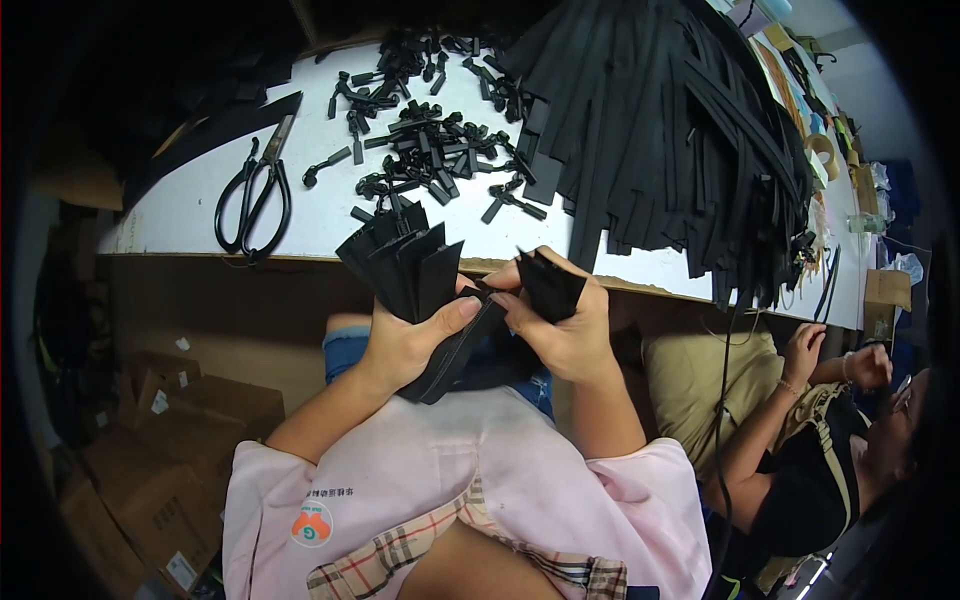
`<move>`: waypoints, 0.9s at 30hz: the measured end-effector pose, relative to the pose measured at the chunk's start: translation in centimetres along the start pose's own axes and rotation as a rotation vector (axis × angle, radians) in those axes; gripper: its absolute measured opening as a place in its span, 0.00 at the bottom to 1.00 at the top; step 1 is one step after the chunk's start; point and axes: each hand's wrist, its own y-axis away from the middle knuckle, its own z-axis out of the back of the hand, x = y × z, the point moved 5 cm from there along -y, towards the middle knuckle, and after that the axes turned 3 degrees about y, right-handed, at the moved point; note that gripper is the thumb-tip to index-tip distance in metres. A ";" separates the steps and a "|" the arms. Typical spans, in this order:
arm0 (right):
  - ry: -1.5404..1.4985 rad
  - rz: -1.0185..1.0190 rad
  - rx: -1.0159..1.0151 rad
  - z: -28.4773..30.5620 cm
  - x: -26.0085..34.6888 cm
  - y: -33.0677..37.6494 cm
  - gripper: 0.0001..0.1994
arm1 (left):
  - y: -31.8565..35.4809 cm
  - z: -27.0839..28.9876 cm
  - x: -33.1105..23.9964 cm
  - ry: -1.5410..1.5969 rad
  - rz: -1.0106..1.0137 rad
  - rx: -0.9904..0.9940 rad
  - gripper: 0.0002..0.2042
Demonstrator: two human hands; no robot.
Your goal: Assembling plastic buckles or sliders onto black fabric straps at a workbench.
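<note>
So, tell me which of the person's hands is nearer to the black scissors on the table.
Left. The left hand holds a fan of black strips just right of and below the scissors; the right hand is further right, past the left.

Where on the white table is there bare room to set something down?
Bare table lies between the scissors and the loose zipper pulls, and along the front edge near the hanging black strips. The far middle and right are crowded. Both hands, left and right, hold black strips.
</note>
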 end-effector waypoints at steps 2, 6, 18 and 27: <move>0.039 0.142 0.013 -0.1 0.5 0.1 0.12 | 0.2 0.2 0.2 -0.034 -0.008 0.017 0.08; 0.216 0.297 0.155 -0.3 1.1 0.2 0.19 | 0.3 -0.6 -0.9 -0.045 -0.059 0.054 0.10; -0.380 -0.345 -0.076 -2.2 -2.4 2.5 0.08 | 0.1 -0.3 -1.3 0.071 -0.009 0.004 0.11; -0.810 -0.527 0.031 -2.9 -3.8 3.2 0.04 | 0.0 0.2 0.2 0.185 0.204 0.107 0.11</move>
